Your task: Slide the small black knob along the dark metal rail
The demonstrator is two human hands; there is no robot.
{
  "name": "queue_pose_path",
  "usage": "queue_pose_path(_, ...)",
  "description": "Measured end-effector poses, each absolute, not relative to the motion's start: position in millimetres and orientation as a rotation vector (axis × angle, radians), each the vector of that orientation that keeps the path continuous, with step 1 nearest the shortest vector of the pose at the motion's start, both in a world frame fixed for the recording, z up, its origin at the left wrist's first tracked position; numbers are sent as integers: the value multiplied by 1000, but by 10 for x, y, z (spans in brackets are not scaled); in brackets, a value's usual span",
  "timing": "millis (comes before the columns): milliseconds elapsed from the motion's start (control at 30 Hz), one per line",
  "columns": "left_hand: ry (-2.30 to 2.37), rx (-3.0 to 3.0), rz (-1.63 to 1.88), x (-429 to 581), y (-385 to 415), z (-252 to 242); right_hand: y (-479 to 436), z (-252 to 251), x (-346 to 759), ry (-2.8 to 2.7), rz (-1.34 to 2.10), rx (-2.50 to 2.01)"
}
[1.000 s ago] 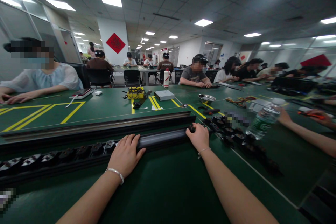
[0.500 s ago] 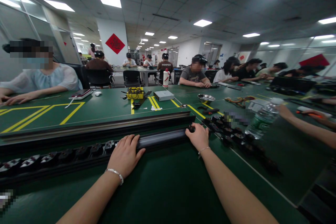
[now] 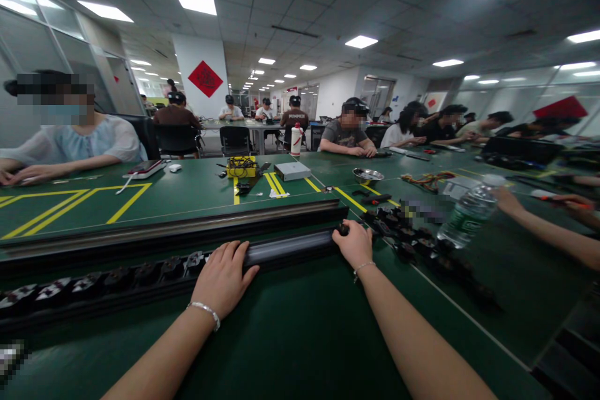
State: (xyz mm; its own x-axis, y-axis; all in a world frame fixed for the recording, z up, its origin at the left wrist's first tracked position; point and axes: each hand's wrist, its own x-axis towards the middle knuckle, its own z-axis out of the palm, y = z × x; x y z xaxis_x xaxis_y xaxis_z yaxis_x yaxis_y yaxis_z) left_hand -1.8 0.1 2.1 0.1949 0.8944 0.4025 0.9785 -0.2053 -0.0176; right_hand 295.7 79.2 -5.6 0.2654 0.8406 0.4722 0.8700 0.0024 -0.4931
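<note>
Orange tool shifted right, black rail slanting away rightward

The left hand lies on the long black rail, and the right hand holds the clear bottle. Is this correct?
Not quite: in the head view, the right hand is at the right end of the long black rail, not on the clear bottle. The left hand lies on that rail.

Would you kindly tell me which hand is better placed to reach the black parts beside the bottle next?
Probably the right hand: it is at the right end of the dark rail, close to the black parts. The left hand rests farther away, on the rail.
</note>
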Motion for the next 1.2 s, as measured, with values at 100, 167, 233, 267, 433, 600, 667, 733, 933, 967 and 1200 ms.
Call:
queue_pose_path(100, -1779, -2196, -433, -15, 0, 26, 793, -56, 2954, -1554, -59, -1817)
queue_pose_path(167, -1777, -2198, -419, -12, -2, 30, 792, -54, 2950, -1547, -66, -1821)
queue_pose_path(233, -1775, -2200, -412, -10, -3, 32, 789, -51, 2946, -1545, -66, -1829)
queue_pose_path(267, -1772, -2198, -414, -10, -3, 33, 787, -49, 2944, -1545, -65, -1834)
queue_pose_path(433, -1768, -2200, -428, -12, 0, 28, 781, -41, 2939, -1545, -73, -1835)
queue_pose_path(600, -1773, -2203, -457, -16, 0, 22, 786, -42, 2949, -1541, -71, -1844)
queue_pose_path(667, -1773, -2203, -458, -17, -1, 20, 788, -41, 2953, -1536, -72, -1847)
queue_pose_path(733, -1773, -2202, -464, -18, 0, 17, 787, -36, 2954, -1537, -80, -1842)
queue_pose_path(933, -1770, -2202, -494, -23, 4, 12, 769, -2, 2956, -1545, -81, -1844)
queue_pose_path(967, -1772, -2201, -492, -22, 4, 14, 766, 3, 2958, -1544, -79, -1849)
queue_pose_path(1200, -1770, -2196, -448, -13, 2, 18, 763, 18, 2973, -1535, -71, -1867)
